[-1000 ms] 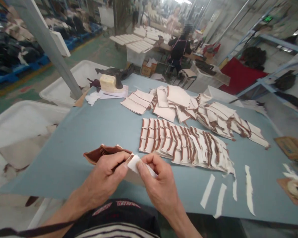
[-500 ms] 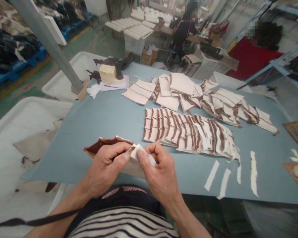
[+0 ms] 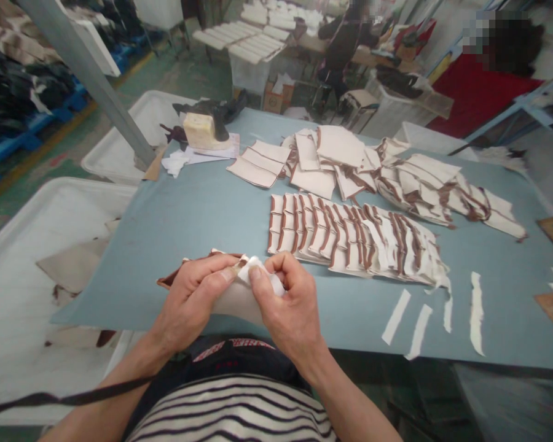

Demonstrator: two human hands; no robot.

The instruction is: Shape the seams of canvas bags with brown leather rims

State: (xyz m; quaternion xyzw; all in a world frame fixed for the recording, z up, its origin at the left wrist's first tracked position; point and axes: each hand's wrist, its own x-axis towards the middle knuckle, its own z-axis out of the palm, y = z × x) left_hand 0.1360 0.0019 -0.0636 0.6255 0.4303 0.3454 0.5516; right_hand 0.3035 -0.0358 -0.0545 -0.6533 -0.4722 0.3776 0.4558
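Observation:
Between both hands, over the table's near edge, is a cream fabric piece (image 3: 237,304) with brown-trimmed edges. My left hand (image 3: 191,301) is closed on it, thumb and forefinger pinching its upper edge. A white strip (image 3: 253,270), crumpled, lies against that same edge. Thumb and curled fingers of my right hand (image 3: 288,307) grip the strip. The two hands' fingertips almost meet there. Beyond them lies a row of overlapping cream pieces (image 3: 322,230) with brown edging, some with white strips on top. Part of the held piece is hidden behind my left hand.
Loose white strips (image 3: 396,316) lie on the blue-green table (image 3: 184,209) at the right. Behind the row is a heap of cream pieces (image 3: 341,147). A yellowish block (image 3: 200,131) stands back left. White bins (image 3: 23,245) flank the left side. Other people work farther back.
The view has shifted slightly, and both hands sit a little higher and left in it. They keep their grip on the fabric piece and the white strip.

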